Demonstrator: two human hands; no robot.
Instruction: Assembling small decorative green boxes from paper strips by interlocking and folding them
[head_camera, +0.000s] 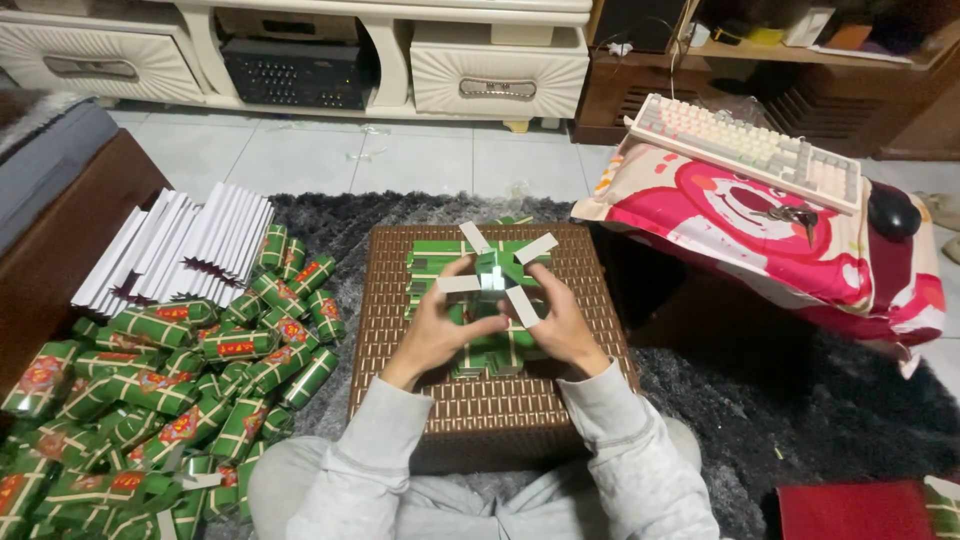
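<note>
Landmark: brown woven box (480, 400) in front of the person, on the dark shaggy rug (800, 400). Small green carton (497, 270), half-folded, held above the box's top, four white flaps sticking out around it. It sits between both hands, at the fingertips. Left hand (440, 325) curled round the carton's left side, thumb and fingers closed on it. Right hand (560, 320) closed on the right side, fingers pinching near the lower flap. Under the hands, on the box top: one stack of flat green blanks (440, 262); sheet count can't be read. Left of the box: one heap of finished green packs with red labels (180, 390), dozens, too many and too overlapped to count exactly. Beyond the heap, further left of the box: white folded card inserts (180, 245) in about three fanned bundles. Right of the box: one pink bear-print cushion (760, 230), one keyboard (745, 150) on it, one black mouse (893, 210) beside that. Lower right of the box: one red flat thing (855, 510), partly cut off by the frame.
</note>
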